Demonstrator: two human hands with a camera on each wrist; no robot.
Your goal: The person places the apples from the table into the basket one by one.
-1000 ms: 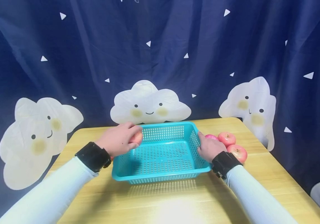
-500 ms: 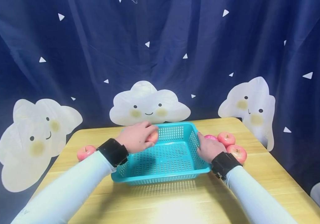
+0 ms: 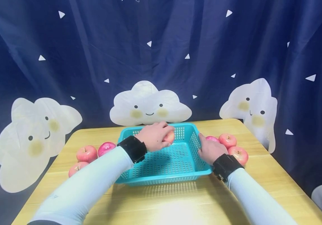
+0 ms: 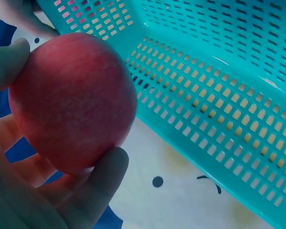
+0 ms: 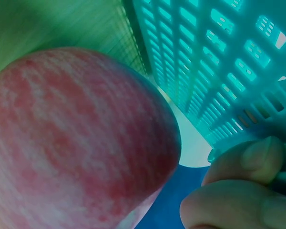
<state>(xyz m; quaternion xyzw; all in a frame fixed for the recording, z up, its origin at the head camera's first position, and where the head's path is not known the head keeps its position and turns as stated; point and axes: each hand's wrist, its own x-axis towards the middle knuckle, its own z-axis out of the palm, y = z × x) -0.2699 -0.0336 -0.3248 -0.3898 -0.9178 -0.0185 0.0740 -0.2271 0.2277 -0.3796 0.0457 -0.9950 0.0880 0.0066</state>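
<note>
One apple [image 3: 169, 137] over basket [image 3: 163, 177].

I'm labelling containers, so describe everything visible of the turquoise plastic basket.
The turquoise rectangular plastic-looking basket has a smooth rim and slotted walls and floor. It sits open side up on the light wooden table. The bare right hand grips its right end; the pale-sleeved left arm hides part of its left end.

You can read no text, label, brand or number in these 3 views; the small mark [image 3: 54, 196] on your left sleeve [image 3: 90, 184] is too faint to make out.
</note>
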